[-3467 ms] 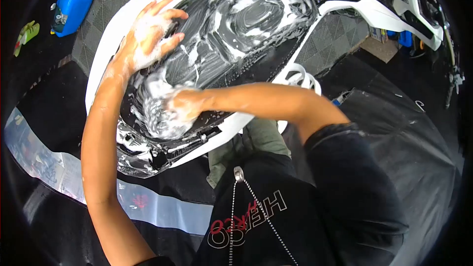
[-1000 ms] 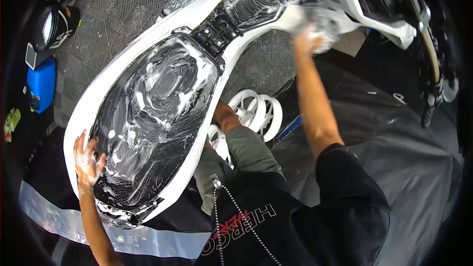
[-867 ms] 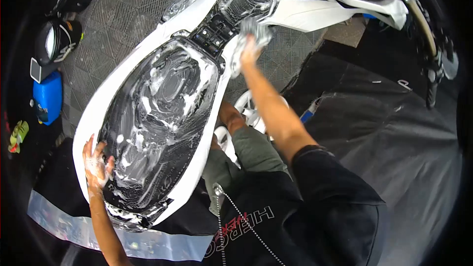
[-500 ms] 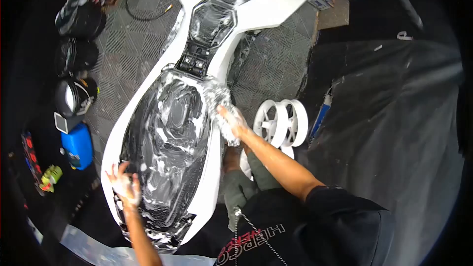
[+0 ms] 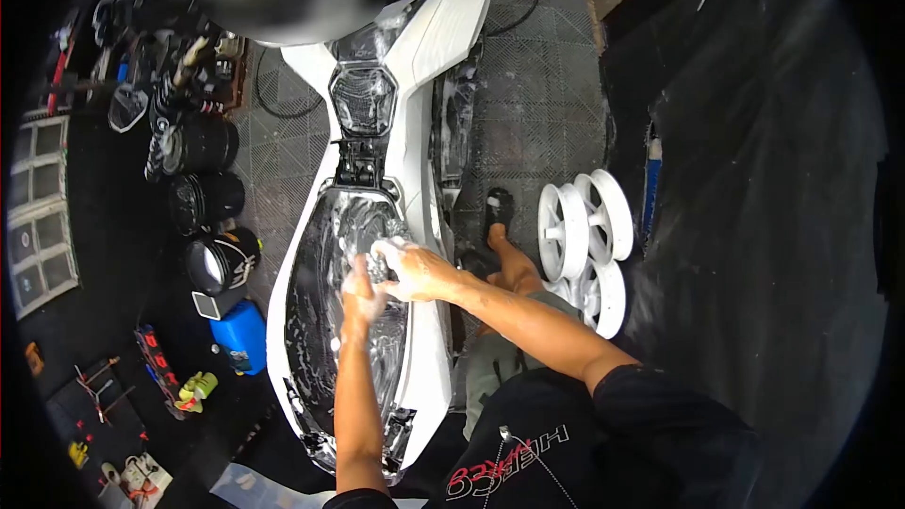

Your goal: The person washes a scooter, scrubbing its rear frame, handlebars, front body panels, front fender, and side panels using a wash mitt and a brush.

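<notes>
Left hand: my left hand [image 5: 360,290], coated in white foam, is just beside the right; the overlap hides most of its fingers, so I can't tell whether they pinch anything.
Right hand: my right hand [image 5: 413,270] has bent, foamy fingers; I can't tell whether they grip or merely touch the wad.
Wad: a wet grey, foam-streaked wad [image 5: 397,229] shows just beyond my right knuckles, mostly hidden.
Scooter: the long white scooter body [image 5: 429,358] runs beneath both hands, stretching ahead of them and back toward me.
Panel: under my hands, a black, long oval plastic panel [image 5: 309,320] is smeared with white foam.
Bracket: straight ahead of my hands, a small black bracket [image 5: 360,165] lies before a black six-sided panel [image 5: 363,104].
Wheels: well to the right of my right hand, white spoked wheels [image 5: 554,234] stand grouped together.
Jug: well to the left of my left hand is a blue plastic jug [image 5: 241,337], near a round black container [image 5: 222,262].
</notes>
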A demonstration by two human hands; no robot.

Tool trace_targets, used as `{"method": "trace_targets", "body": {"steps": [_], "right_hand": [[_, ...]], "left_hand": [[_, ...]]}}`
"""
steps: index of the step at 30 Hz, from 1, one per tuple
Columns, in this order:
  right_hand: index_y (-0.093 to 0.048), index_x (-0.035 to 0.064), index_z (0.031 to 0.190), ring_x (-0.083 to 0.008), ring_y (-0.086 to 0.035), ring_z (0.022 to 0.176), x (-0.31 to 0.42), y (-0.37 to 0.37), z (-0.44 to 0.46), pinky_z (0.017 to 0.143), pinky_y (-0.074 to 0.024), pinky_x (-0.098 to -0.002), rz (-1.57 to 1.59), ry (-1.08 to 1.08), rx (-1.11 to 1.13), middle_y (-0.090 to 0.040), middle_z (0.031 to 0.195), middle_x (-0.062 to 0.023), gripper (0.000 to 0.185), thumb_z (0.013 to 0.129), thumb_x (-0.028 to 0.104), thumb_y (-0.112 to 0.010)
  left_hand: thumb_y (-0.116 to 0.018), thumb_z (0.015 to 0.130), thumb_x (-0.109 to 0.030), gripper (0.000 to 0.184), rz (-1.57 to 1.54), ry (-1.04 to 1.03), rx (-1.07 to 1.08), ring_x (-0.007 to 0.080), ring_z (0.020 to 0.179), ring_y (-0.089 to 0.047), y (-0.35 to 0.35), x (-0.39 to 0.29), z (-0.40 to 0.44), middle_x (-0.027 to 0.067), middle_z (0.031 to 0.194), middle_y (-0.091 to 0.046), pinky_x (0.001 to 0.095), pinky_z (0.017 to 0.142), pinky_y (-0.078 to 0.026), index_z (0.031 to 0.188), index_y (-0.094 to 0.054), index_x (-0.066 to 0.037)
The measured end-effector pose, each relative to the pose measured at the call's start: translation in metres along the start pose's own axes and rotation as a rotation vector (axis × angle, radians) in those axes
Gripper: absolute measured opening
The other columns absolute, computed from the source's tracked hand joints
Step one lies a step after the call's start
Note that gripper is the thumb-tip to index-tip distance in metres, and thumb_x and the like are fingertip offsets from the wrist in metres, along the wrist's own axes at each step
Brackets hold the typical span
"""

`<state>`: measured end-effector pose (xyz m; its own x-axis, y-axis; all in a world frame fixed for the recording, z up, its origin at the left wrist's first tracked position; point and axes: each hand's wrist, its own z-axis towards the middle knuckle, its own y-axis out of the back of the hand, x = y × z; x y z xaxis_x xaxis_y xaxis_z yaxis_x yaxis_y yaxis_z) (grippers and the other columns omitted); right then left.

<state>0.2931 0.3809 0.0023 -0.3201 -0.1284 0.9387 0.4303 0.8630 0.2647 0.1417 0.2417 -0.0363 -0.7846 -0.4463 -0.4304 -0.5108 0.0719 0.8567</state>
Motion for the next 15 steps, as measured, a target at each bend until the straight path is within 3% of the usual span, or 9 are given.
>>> {"method": "trace_targets", "body": {"steps": [1, 3, 4, 6, 7, 12, 14, 15], "right_hand": [[-0.059, 0.0027, 0.122, -0.0392, -0.063, 0.1, 0.002, 0.007, 0.0, 0.088, -0.0507, -0.0452, 0.04, 0.007, -0.074, -0.063, 0.104, -0.0227, 0.049, 0.077, 0.013, -0.073], [-0.062, 0.0028, 0.118, -0.0395, -0.062, 0.1, -0.017, 0.01, 0.005, 0.089, -0.0498, -0.045, 0.083, 0.041, -0.046, -0.062, 0.107, -0.0223, 0.045, 0.076, 0.013, -0.075], [-0.063, 0.0028, 0.115, -0.0397, -0.061, 0.101, -0.018, 0.016, 0.008, 0.089, -0.0493, -0.045, 0.106, 0.059, -0.031, -0.061, 0.108, -0.0221, 0.043, 0.075, 0.013, -0.075], [-0.064, 0.0022, 0.114, -0.0381, -0.059, 0.105, -0.025, 0.029, 0.012, 0.091, -0.0485, -0.0443, 0.075, 0.047, 0.051, -0.06, 0.111, -0.0218, 0.043, 0.073, 0.011, -0.075], [-0.064, 0.0017, 0.114, -0.0379, -0.059, 0.107, -0.028, 0.03, 0.01, 0.091, -0.048, -0.0447, 0.04, 0.085, 0.029, -0.06, 0.111, -0.0218, 0.043, 0.073, 0.011, -0.075], [-0.064, 0.0001, 0.112, -0.0383, -0.052, 0.119, -0.045, 0.037, 0.025, 0.102, -0.0407, -0.0486, -0.342, 0.13, 0.001, -0.059, 0.12, -0.0253, 0.043, 0.071, 0.013, -0.072], [-0.064, 0.0, 0.109, -0.0374, -0.06, 0.109, -0.052, 0.047, 0.04, 0.094, -0.0468, -0.047, -0.201, 0.161, -0.015, -0.065, 0.111, -0.0247, 0.039, 0.074, 0.015, -0.069], [-0.064, -0.0001, 0.108, -0.0373, -0.062, 0.104, -0.056, 0.052, 0.054, 0.091, -0.0486, -0.0467, -0.024, 0.054, 0.12, -0.066, 0.107, -0.024, 0.037, 0.075, 0.016, -0.069]], "left_hand": [[-0.073, 0.075, -0.013, 0.07, -0.183, 0.11, 0.078, 0.047, 0.096, -0.064, -0.01, -0.005, 0.007, 0.0301, 0.101, -0.065, 0.0483, 0.085, -0.051, 0.134, -0.04, 0.005], [-0.069, 0.078, -0.009, 0.07, -0.128, -0.057, -0.073, 0.0459, 0.096, -0.064, -0.017, -0.026, 0.007, 0.0295, 0.101, -0.064, 0.0451, 0.084, -0.052, 0.136, -0.033, 0.009], [-0.067, 0.078, -0.007, 0.069, -0.086, -0.028, -0.094, 0.0446, 0.097, -0.064, -0.01, -0.045, 0.012, 0.0306, 0.113, -0.06, 0.0448, 0.083, -0.052, 0.135, -0.033, 0.012], [-0.067, 0.077, -0.005, 0.07, 0.162, -0.265, -0.212, 0.045, 0.104, -0.06, -0.018, -0.039, 0.023, 0.0316, 0.126, -0.053, 0.0461, 0.091, -0.05, 0.136, -0.032, 0.012], [-0.067, 0.074, -0.004, 0.072, -0.109, -0.126, -0.056, 0.046, 0.114, -0.054, -0.013, -0.046, 0.024, 0.032, 0.131, -0.047, 0.0478, 0.1, -0.044, 0.136, -0.034, 0.012], [-0.068, 0.076, -0.006, 0.067, -0.01, -0.179, -0.093, 0.0438, 0.111, -0.055, -0.01, -0.068, 0.046, 0.0292, 0.126, -0.051, 0.0447, 0.097, -0.046, 0.135, -0.038, 0.008], [-0.068, 0.077, -0.007, 0.066, -0.125, -0.128, -0.028, 0.0437, 0.111, -0.054, -0.005, -0.074, 0.056, 0.0289, 0.126, -0.051, 0.0448, 0.096, -0.046, 0.135, -0.039, 0.007], [-0.061, 0.079, -0.001, 0.065, -0.417, 0.045, 0.096, 0.046, 0.112, -0.052, -0.01, -0.063, 0.058, 0.0299, 0.128, -0.05, 0.047, 0.097, -0.045, 0.137, -0.036, 0.006]]}}
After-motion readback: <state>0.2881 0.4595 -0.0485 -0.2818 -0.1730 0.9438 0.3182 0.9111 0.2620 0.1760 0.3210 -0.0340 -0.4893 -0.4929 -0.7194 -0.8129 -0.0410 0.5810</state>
